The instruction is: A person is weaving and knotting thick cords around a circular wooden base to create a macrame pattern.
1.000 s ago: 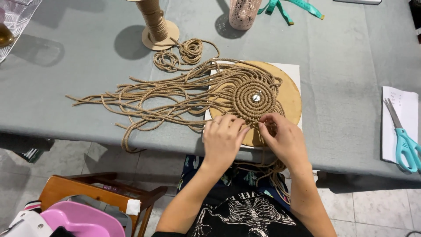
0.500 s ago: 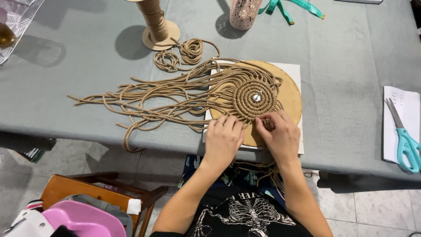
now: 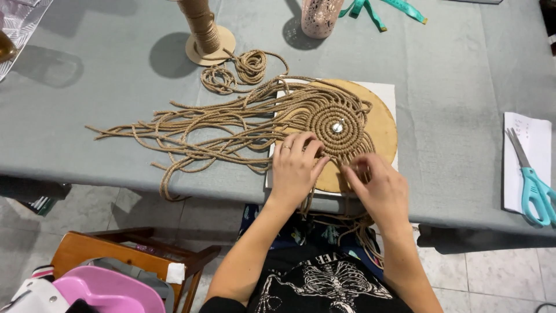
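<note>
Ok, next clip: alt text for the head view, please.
Both hands, left hand and right hand, work tan cords at the near edge of a round knotted cord piece pinned to a round board on a grey table. Teal scissors lie to the right.

Both hands work the near edge of a coiled cord mat [image 3: 333, 119] on a round board [image 3: 383, 124]: left hand [image 3: 295, 168], right hand [image 3: 379, 188] pinching cords; turquoise scissors [image 3: 533, 185] lie well apart.

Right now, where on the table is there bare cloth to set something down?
Bare cloth lies between the round board and the paper under the scissors, and at far left behind the loose cord ends, left of the spool. Crowded: the near edge, where the left hand and right hand work the woven coil.
</note>
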